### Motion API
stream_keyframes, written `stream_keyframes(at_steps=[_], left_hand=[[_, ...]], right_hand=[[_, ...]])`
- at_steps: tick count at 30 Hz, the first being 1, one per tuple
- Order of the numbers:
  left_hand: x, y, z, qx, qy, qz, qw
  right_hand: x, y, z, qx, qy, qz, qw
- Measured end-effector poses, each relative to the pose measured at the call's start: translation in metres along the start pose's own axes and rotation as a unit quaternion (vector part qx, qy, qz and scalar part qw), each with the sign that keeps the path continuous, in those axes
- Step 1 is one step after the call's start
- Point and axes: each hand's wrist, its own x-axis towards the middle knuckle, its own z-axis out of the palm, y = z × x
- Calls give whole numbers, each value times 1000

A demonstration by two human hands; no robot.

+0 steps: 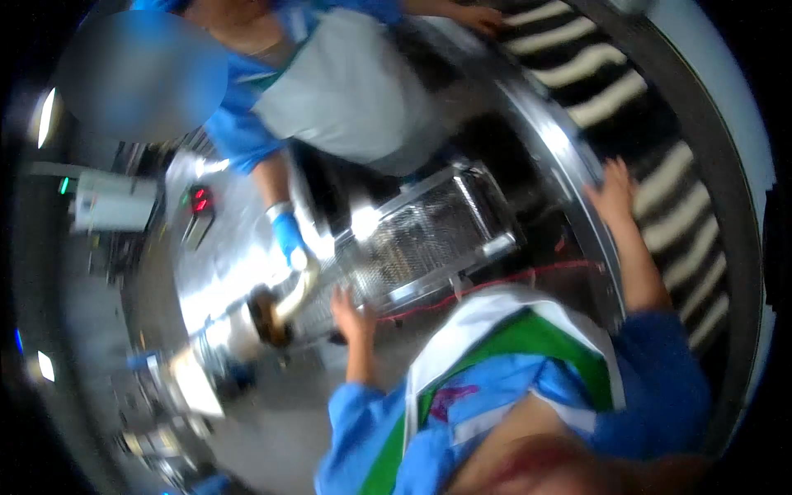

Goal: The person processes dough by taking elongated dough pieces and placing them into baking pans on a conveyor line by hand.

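Left hand (353, 320): hovering just beside the near end of the mesh tray (404, 247), fingers loosely spread, gripping nothing visible. Right hand (613, 194): reaching over the curved metal rim (549, 124), fingers released and fanned; contact with the rim cannot be told.

Pale strips (670, 175): lying in a spaced row on the dark surface (652, 124), some just beside the right hand. Pale curved strand (299, 293): bending between the open end of the metal cylinder (231, 330) and a co-worker's blue-covered hand (289, 235), near the left hand.

Surroundings: the co-worker (346, 91) is standing across the tray, grey-white apron facing it, second hand (481, 18) resting near the upper strips. The tray and its bright frame are lying between both people. A thin red cord (536, 269) is running along the near side. On the shiny table (239, 247), a small box (198, 216) is showing red digits.

Materials: tray perforated, rectangular; rim smooth, reflective; strips matte, soft-looking, slightly wavy. Motion blur is hiding fine texture.
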Motion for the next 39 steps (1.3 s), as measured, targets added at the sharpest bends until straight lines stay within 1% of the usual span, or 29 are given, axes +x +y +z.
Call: stream_keyframes(at_steps=[1,2,4,5,6,7,8,10,11,12,13,14,16,17,18,20,21,22,24,26,28,29,31,32,34,35,36,38,39], left_hand=[[5,-15,-9,17,11,-5,1000],[2,-29,-23,44,34,-28,998],[4,-65,-30,43,53,-95,993],[2,-77,-29,41,52,-90,994],[2,-82,-33,49,54,-107,992],[4,-85,-34,57,55,-124,989],[9,-88,-34,55,54,-119,990],[21,-82,-38,94,22,-167,981],[27,-77,-38,92,24,-164,982],[32,-72,-37,87,11,-189,978],[36,-68,-35,82,-2,-213,974],[41,-68,-36,86,-8,-202,976],[52,-69,-38,123,-33,-232,964],[58,-76,-33,114,-41,-200,972],[63,-78,-28,113,-49,-186,975],[71,-83,-23,64,-57,-194,977],[72,-94,-16,64,-58,-189,978],[75,-106,-8,62,-68,-175,980],[76,-118,3,60,-80,-164,981],[68,-121,7,55,-95,-91,990],[81,-93,6,45,-113,-101,987],[81,-83,0,42,-125,-122,984],[80,-74,-9,24,-120,-100,987],[73,-74,-5,35,-92,-73,992],[63,-55,-10,76,-95,-74,990],[61,-53,-11,78,-89,-84,989],[57,-51,-12,80,-77,-77,991],[48,-47,-17,84,-63,-77,991],[42,-41,-22,107,-53,-86,989]], right_hand=[[-1,-11,-8,-10,3,6,1000],[5,-25,-10,-11,3,-10,1000],[2,-33,-3,29,27,3,999],[3,-41,-7,29,3,16,999],[2,-46,-14,30,-21,29,999],[-1,-42,-5,45,-8,27,999],[-7,-39,-8,44,-7,33,998],[-17,-35,-13,71,-1,61,996],[-19,-13,4,87,55,29,994],[-27,-16,-20,51,26,70,996],[-30,0,-16,53,47,79,994],[-43,17,-12,53,62,99,992],[-66,24,-25,50,84,154,983],[-73,42,-22,88,88,157,980],[-82,49,-26,54,96,161,981],[-107,54,-33,-24,20,262,964],[-113,63,-29,-22,-13,291,956],[-119,71,-21,-23,-3,292,956],[-129,74,-21,-30,-32,328,944],[-134,76,-25,-38,-25,329,943],[-141,85,-23,-46,-17,330,943],[-144,98,-14,-42,7,308,950],[-154,116,-2,-41,45,279,958],[-160,125,-1,-41,42,262,963],[-169,139,-5,-29,28,291,956],[-170,148,2,-24,27,281,959],[-168,152,6,-26,32,293,955],[-168,157,13,-28,35,298,954],[-167,148,5,-38,13,304,952]])
